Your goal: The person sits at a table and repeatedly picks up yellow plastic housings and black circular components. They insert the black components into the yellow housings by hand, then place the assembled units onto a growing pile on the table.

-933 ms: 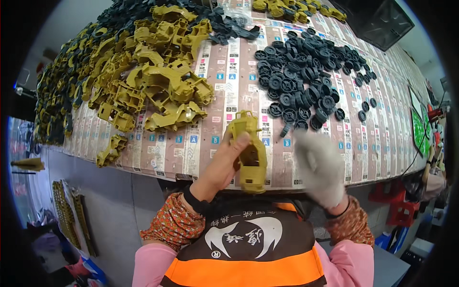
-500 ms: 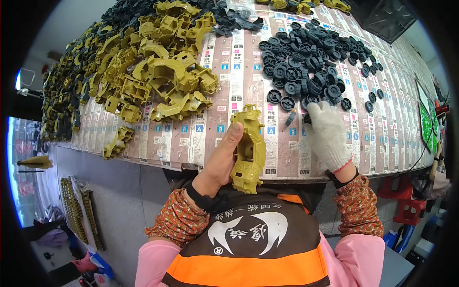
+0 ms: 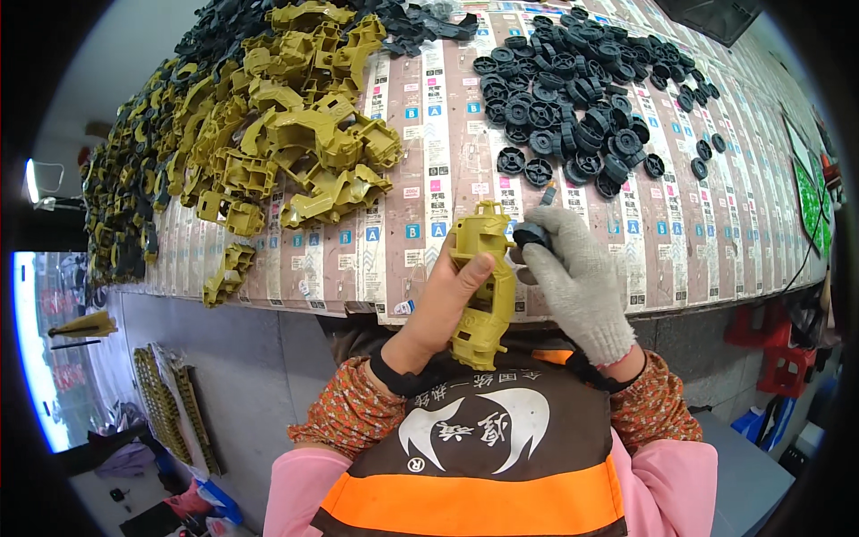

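My bare left hand [image 3: 447,294] is closed round a yellow-olive plastic toy car body [image 3: 488,333], held upright over the table's front edge. In my gloved right hand [image 3: 577,277], a small black toy wheel [image 3: 531,235] is pinched between thumb and fingers. The wheel is right beside the upper right side of the body, where a short peg sticks out; whether it sits on the peg I cannot tell. Beyond the right hand lies a heap of black wheels [image 3: 582,94]. To the left is a pile of matching yellow-olive bodies [image 3: 309,134].
A patterned paper sheet [image 3: 438,134] covers the table. One loose body [image 3: 229,273] lies near the front left edge. Assembled dark and yellow pieces [image 3: 125,179] are heaped at the far left. Red stools [image 3: 787,367] stand below the right side.
My right hand has come from the edge of the wheel heap, bringing a black wheel left to the car body. The left hand has shifted slightly right with the body.
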Motion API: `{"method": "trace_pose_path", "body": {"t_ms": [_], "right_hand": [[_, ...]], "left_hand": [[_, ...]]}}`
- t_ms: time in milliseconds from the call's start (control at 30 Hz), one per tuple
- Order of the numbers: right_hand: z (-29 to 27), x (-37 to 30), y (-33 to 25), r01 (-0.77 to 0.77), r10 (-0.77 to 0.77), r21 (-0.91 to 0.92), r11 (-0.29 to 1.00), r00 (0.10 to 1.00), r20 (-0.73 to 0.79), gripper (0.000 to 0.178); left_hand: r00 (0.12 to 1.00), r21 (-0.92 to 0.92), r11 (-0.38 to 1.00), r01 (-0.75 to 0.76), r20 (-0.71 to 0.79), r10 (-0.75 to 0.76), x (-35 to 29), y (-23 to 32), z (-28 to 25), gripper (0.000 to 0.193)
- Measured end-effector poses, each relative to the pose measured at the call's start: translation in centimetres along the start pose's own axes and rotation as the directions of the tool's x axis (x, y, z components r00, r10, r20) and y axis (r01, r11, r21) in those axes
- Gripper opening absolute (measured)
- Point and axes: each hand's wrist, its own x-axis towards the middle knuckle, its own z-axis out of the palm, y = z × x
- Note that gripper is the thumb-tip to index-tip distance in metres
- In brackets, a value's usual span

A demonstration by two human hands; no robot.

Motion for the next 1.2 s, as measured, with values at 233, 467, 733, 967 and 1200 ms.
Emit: {"method": "trace_pose_path", "body": {"t_ms": [233,467,733,967,1200], "right_hand": [[0.2,-1.1,0.1,0.131,-0.131,-0.176,0.976,0.991,0.014,0.038],[0.3,-2.1,0.5,0.167,-0.164,-0.262,0.951,0.986,0.031,0.044],[-0.3,-2.8,0.5,0.193,-0.143,-0.379,0.905,0.977,0.157,0.045],[-1.3,-2.2,-1.3,0.096,-0.018,-0.385,0.918,0.980,0.200,0.031],[-2.3,2.2,-2.9,0.168,-0.059,-0.695,0.699,0.982,0.178,0.022]], "left_hand": [[0.990,0.158,0.978,-0.136,-0.014,0.140,-0.4,-0.8,1.2,0.072],[0.951,0.510,0.818,-0.267,0.003,0.308,-0.8,-0.6,1.2,0.080],[0.944,0.819,0.502,-0.279,0.138,0.300,-1.7,-1.2,0.3,0.084],[0.933,0.854,0.401,-0.331,0.232,0.275,-1.9,-0.7,0.0,0.082],[0.971,0.476,0.846,-0.239,0.120,0.207,-0.2,-1.7,-0.4,0.077]]}}
